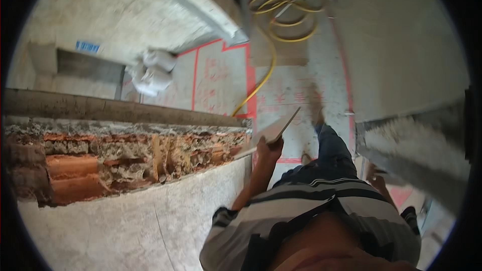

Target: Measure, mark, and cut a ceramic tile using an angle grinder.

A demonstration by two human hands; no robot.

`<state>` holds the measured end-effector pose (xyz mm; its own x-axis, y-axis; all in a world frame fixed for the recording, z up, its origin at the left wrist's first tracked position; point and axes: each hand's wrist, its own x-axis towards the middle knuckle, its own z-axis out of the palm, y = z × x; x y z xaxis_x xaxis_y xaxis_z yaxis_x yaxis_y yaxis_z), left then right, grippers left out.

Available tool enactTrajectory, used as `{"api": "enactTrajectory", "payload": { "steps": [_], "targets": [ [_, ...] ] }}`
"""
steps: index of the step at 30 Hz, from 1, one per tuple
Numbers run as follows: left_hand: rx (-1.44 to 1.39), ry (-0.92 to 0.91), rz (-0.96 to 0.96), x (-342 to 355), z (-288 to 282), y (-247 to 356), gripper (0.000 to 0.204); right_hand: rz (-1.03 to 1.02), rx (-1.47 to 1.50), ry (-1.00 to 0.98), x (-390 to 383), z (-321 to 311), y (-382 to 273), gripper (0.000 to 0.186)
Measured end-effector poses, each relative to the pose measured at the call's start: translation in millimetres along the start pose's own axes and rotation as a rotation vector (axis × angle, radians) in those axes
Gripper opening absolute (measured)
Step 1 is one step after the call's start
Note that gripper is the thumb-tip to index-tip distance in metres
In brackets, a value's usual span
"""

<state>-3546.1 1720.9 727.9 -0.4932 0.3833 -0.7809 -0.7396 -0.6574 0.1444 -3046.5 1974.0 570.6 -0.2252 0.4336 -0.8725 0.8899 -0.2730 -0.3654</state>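
Observation:
A thin, pale flat slab that looks like a tile (277,126) is gripped along its edge by my left hand (270,146), with the fingers wrapped round it. The slab tilts, and its near left end lies in front of the end of the broken brick wall (201,148). Low at my other side, my right hand (372,174) hangs close to the right-hand wall edge. Its fingers look curled, and a narrow greyish piece sticks out beside them. What that piece is cannot be made out, as the hand is small and blurred.
Floor sheeting with red lines (216,78) covers the passage. A yellow hose (273,60) lies coiled ahead, partly on a brown board (286,52). White bags (153,73) stand beyond the brick wall. A wall end (406,145) juts in at the right. My leg (335,150) is mid-stride.

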Motion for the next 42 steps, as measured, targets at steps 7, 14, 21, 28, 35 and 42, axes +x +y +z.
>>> {"api": "enactTrajectory", "payload": {
  "steps": [7, 14, 21, 28, 35, 42],
  "targets": [
    [-0.035, 0.048, 0.052, 110, 171, 29, 0.040, -0.552, -0.890, 0.067, 230, -42, -136, 0.028],
    [-0.194, 0.021, 0.071, 199, 299, 54, 0.042, -0.365, -0.167, 0.008, 277, -167, -509, 0.024],
    [-0.157, 0.023, -0.072, 344, 393, 87, 0.049, -0.911, -0.723, 0.427, 334, -246, -688, 0.014],
    [-0.021, 0.195, -0.104, 473, 555, 121, 0.042, -0.001, -0.244, 0.111, 280, -220, -739, 0.016],
    [0.156, 0.023, -0.091, 570, 720, 148, 0.042, 0.187, -0.017, 0.103, 300, -197, -806, 0.015],
    [0.205, -0.052, -0.132, 684, 885, 159, 0.042, 0.105, 0.019, 0.060, 468, -231, -959, 0.018]
  ]
}}
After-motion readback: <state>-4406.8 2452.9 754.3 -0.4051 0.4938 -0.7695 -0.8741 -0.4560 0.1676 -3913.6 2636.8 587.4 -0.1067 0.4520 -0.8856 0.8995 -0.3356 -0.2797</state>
